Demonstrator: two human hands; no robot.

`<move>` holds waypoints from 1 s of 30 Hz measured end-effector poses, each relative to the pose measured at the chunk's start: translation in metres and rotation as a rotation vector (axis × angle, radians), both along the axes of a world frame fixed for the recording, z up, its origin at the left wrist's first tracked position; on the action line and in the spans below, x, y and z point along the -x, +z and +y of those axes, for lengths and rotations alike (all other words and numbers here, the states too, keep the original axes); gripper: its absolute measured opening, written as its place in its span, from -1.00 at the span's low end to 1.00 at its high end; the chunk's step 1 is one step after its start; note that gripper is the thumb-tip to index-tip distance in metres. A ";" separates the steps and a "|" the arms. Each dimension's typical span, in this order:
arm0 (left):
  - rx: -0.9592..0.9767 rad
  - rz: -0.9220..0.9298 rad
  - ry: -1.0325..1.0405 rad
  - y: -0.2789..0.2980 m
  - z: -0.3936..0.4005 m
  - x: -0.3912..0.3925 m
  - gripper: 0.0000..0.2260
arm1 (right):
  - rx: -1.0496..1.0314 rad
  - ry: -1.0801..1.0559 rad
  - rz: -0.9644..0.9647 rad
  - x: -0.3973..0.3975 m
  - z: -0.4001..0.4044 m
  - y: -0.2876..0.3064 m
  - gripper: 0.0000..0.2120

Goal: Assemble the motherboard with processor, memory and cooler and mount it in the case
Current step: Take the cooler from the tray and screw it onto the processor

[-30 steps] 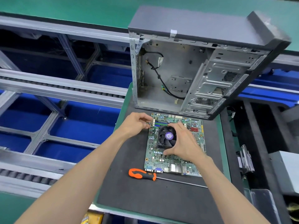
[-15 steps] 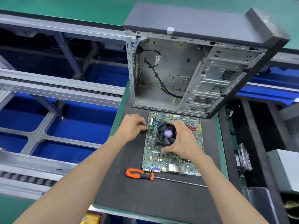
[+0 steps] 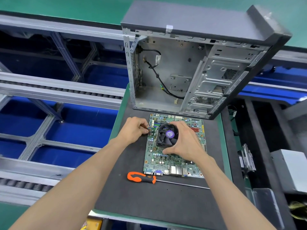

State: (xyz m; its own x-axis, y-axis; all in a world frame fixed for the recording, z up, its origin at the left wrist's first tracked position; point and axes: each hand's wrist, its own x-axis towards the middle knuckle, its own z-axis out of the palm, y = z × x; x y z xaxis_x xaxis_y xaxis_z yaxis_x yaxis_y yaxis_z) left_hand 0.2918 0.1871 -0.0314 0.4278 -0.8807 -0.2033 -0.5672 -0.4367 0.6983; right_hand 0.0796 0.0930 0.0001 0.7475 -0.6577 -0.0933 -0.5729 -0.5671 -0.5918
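A green motherboard [image 3: 156, 163] lies flat on the black mat [image 3: 157, 205]. A black cooler fan with a purple hub label [image 3: 167, 135] sits on the board. My right hand [image 3: 184, 143] grips the cooler, fingers over its far edge and thumb at its near side. My left hand [image 3: 134, 130] pinches the fan's thin coloured wires [image 3: 149, 127] at the board's left edge. The open grey case [image 3: 166, 77] stands behind the board, its inside facing me, with a black cable hanging in it.
An orange-handled screwdriver [image 3: 141, 177] lies on the mat just in front of the board. Conveyor rails [image 3: 58, 90] and blue bins run along the left. Metal parts and a grey box [image 3: 289, 170] sit at the right.
My left hand has slid left from the memory slots to the board's left edge and now pinches the fan wires. My right hand stays on the cooler.
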 end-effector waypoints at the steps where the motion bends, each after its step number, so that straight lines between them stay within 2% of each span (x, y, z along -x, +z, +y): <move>1: 0.000 0.002 0.004 -0.001 0.000 0.000 -0.91 | -0.002 -0.001 -0.001 0.000 0.000 0.000 -0.03; 9: 0.010 0.005 -0.013 -0.004 0.001 0.006 -0.90 | -0.001 0.001 0.001 0.003 0.002 0.004 -0.02; 17: 0.061 -0.107 -0.059 -0.012 0.007 0.011 -0.97 | -0.003 -0.003 -0.007 0.004 0.002 0.003 -0.03; 27: 0.201 0.082 0.056 -0.022 0.018 0.011 -0.70 | -0.015 -0.007 -0.008 0.002 0.002 -0.003 -0.01; 30: 0.249 0.113 0.083 -0.024 0.020 0.013 -0.67 | -0.023 -0.002 -0.011 0.001 0.002 -0.002 -0.02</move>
State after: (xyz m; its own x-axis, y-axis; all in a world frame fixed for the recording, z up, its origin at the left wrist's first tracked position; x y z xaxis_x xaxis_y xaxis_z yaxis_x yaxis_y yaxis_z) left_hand 0.2788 0.2069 -0.0552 0.4875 -0.8724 -0.0357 -0.4490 -0.2856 0.8467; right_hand 0.0783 0.0952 -0.0018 0.7475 -0.6568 -0.0998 -0.5669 -0.5524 -0.6112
